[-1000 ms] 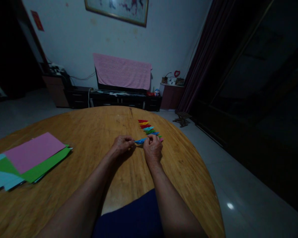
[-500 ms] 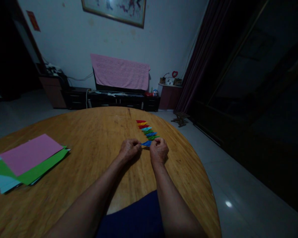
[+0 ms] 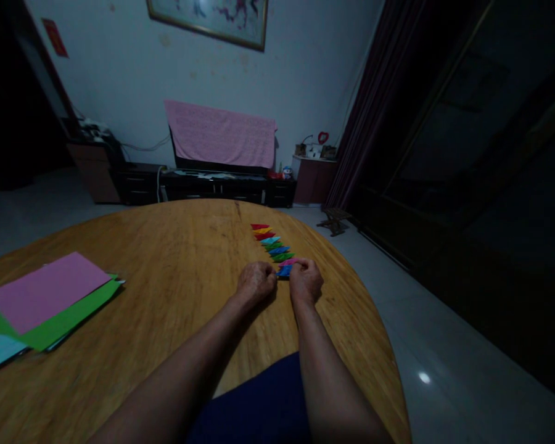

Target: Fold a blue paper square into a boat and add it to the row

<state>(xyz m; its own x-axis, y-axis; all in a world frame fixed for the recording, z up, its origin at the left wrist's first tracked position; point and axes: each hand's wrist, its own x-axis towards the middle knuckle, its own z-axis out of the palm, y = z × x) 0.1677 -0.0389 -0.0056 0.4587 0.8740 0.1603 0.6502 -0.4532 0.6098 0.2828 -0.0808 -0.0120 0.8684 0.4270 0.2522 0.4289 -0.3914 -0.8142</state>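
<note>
My left hand [image 3: 256, 282] and my right hand [image 3: 306, 280] rest close together on the round wooden table [image 3: 176, 259], both with fingers curled. Between them they pinch a small folded blue paper piece [image 3: 284, 271], most of it hidden by the fingers. Just beyond it runs a row of several small folded paper pieces [image 3: 271, 242] in red, yellow, light blue, green and pink, lined up away from me.
A stack of flat paper sheets [image 3: 41, 305], pink on top of green and light blue, lies at the table's left. Beyond the table stand a low dark cabinet with a screen under a pink cloth [image 3: 221, 134] and a dark curtain at the right.
Both hands have drawn closer together, so less of the blue piece shows. The view has shifted a little, and hands and piece sit lower and further right.
</note>
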